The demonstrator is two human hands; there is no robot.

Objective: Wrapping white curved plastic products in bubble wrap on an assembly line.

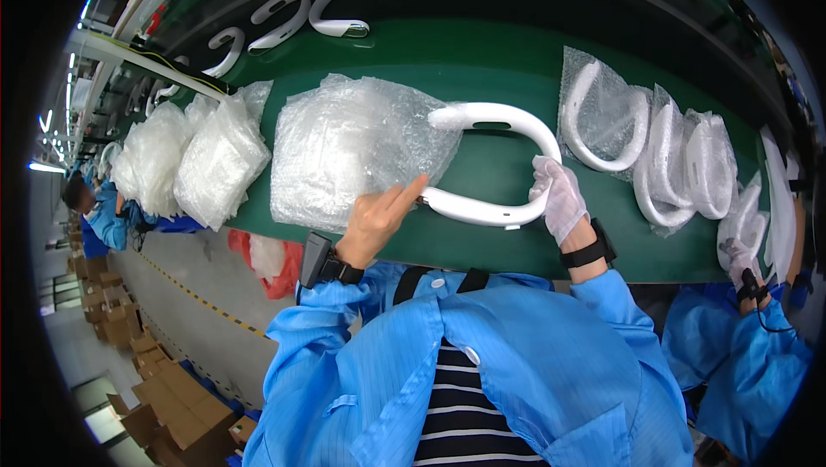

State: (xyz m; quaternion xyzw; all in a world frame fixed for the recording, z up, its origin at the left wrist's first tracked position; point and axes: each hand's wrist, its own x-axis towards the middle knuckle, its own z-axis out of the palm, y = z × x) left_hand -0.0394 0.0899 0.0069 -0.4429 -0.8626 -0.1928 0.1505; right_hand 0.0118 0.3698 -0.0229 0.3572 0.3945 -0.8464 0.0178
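Observation:
A white U-shaped neckband device (495, 212) lies level over the green bench, its two ends pointing left. My right hand (560, 196), in a thin white glove, is closed round the curved middle. The upper end reaches into the mouth of a clear bubble-wrap bag (361, 136); the lower end sits at the bag's near edge. My left hand (379, 219), ungloved, grips that near edge beside the lower end, index finger stretched along it and thumb hidden. The bag rests on what looks like a stack of similar bags.
More bubble-wrap bags (222, 160) are piled at the left. Bare white neckbands (280, 21) stand along the back. Bagged neckbands (602, 123) lie at the right, where a co-worker's gloved hand (738, 261) touches one. A red bag (262, 262) is below the bench.

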